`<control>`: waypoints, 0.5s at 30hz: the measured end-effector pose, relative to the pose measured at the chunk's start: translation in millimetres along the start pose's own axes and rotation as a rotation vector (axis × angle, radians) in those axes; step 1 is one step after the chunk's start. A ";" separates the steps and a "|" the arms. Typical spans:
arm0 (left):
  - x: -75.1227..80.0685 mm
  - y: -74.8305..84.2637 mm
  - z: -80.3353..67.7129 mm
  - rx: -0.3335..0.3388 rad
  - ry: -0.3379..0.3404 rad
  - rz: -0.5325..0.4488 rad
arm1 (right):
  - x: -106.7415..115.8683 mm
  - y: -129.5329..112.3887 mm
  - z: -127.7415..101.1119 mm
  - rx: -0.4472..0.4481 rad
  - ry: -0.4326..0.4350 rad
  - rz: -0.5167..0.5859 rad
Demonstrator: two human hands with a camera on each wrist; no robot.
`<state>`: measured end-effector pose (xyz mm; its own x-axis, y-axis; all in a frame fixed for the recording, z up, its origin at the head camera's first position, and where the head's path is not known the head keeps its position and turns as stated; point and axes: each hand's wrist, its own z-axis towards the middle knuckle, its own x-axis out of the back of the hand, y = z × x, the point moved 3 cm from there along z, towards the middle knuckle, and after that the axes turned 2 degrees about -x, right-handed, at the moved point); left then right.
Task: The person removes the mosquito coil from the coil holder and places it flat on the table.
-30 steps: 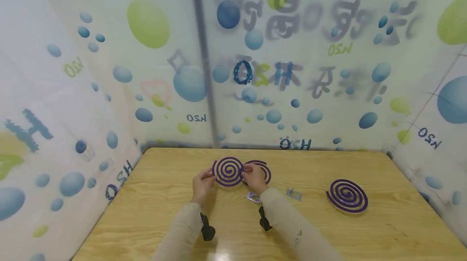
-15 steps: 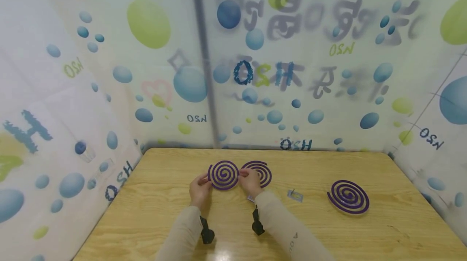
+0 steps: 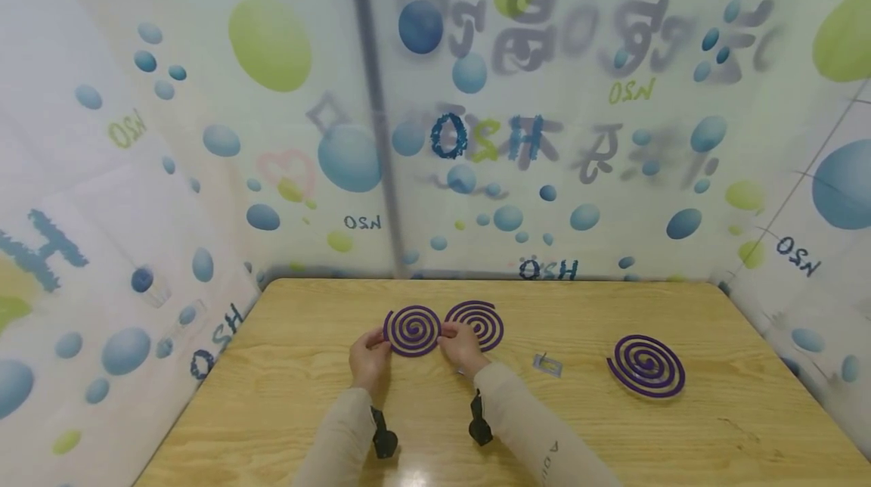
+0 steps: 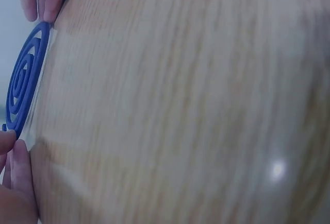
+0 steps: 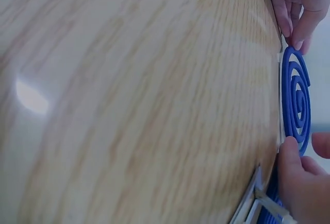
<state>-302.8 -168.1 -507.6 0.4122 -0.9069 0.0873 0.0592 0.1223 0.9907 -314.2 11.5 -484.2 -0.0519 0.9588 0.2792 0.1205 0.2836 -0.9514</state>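
A purple spiral coil (image 3: 411, 330) sits low at the middle of the wooden table (image 3: 286, 396), pinched by both hands at opposite edges. My left hand (image 3: 381, 337) pinches its left rim and my right hand (image 3: 445, 334) its right rim. In the left wrist view the coil (image 4: 23, 80) looks blue, with my left fingers (image 4: 15, 172) at its near end. The right wrist view shows the coil (image 5: 296, 100) with my right thumb (image 5: 289, 157) on its edge. I cannot tell whether it touches the table. A second coil (image 3: 479, 321) lies just behind my right hand.
A third purple coil (image 3: 646, 364) lies flat at the right of the table. A small metal stand (image 3: 547, 364) lies between it and my right arm. Another metal piece (image 5: 258, 208) lies under my right hand. Patterned curtain walls (image 3: 476, 131) close in three sides.
Both hands have carried the held coil a little to the left and lower toward the table. It has separated from the second coil, which stays behind.
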 end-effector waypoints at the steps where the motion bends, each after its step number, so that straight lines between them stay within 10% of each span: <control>1: 0.3 -0.1 -0.2 -0.003 -0.004 -0.006 | -0.5 0.8 0.6 -0.005 -0.001 0.007; 15: -0.1 7.7 -6.9 0.107 -0.040 0.029 | 0.7 1.3 -4.1 0.058 -0.035 -0.033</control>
<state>-296.1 -164.3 -500.6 0.3753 -0.9193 0.1186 -0.0507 0.1073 0.9929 -310.0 12.6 -484.7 -0.0897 0.9476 0.3066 0.0607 0.3124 -0.9480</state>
